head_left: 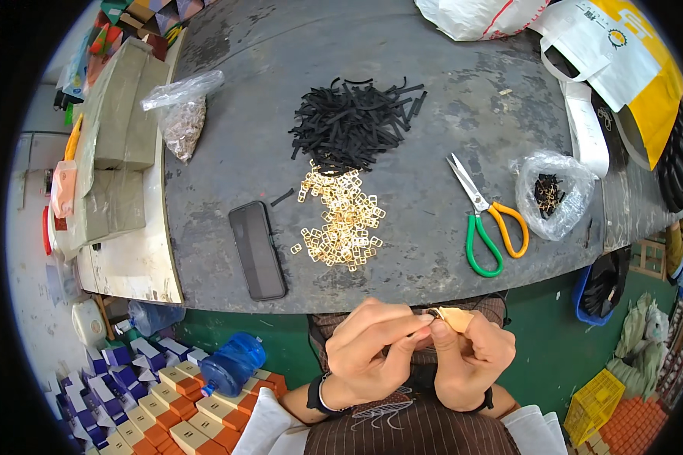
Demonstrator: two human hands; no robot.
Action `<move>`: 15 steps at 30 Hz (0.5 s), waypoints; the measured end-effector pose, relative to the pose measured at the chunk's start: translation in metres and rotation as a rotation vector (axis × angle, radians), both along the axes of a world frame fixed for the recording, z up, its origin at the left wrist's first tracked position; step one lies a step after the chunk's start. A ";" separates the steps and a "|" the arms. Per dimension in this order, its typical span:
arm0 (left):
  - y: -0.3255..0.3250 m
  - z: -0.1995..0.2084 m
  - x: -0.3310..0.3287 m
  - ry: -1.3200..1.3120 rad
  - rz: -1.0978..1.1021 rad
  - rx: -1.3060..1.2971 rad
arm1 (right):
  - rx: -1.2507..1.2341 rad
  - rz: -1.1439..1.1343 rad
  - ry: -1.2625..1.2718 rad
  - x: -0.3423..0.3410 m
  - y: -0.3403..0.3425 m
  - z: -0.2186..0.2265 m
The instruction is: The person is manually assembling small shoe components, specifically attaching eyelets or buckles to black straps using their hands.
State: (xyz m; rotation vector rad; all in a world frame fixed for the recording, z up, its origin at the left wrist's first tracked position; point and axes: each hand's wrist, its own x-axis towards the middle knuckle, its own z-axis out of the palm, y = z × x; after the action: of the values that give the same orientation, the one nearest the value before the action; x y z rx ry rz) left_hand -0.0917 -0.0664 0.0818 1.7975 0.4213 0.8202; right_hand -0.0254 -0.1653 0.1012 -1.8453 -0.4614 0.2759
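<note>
My left hand (372, 345) and my right hand (470, 353) meet just in front of the table's near edge, thumbs and forefingers pinched together. Between the fingertips shows a small dark piece (434, 312), mostly covered, its kind too small to make out. A tan wrap (457, 318) covers the tip of my right forefinger. Beyond the hands lies a heap of gold-coloured metal slide buckles (341, 227). Behind it, touching, is a pile of short black fabric strips (349, 125). One single black strip (282, 197) lies apart, left of the buckles.
On the dark table (425, 265) a phone (257, 250) lies left, scissors (482, 216) with green and orange handles right. Clear plastic bags hold small parts at left (182, 125) and dark and gold pieces at right (552, 193). Carrier bags (607, 45) stand far right. A blue water bottle (234, 364) lies below.
</note>
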 end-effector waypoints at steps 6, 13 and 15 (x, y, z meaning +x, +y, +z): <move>0.004 -0.001 0.000 0.000 -0.044 0.059 | 0.062 0.002 0.112 0.000 -0.001 -0.001; 0.008 0.002 0.002 0.001 -0.080 0.017 | 0.197 0.003 0.260 0.001 0.001 0.003; 0.008 0.001 0.003 -0.012 -0.087 -0.001 | 0.223 -0.003 0.307 0.000 0.001 0.003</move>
State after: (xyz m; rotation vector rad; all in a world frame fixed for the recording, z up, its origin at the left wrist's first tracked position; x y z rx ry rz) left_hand -0.0891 -0.0582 0.0825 1.7960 0.3328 0.7697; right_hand -0.0252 -0.1644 0.1046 -1.5534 -0.2643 0.4785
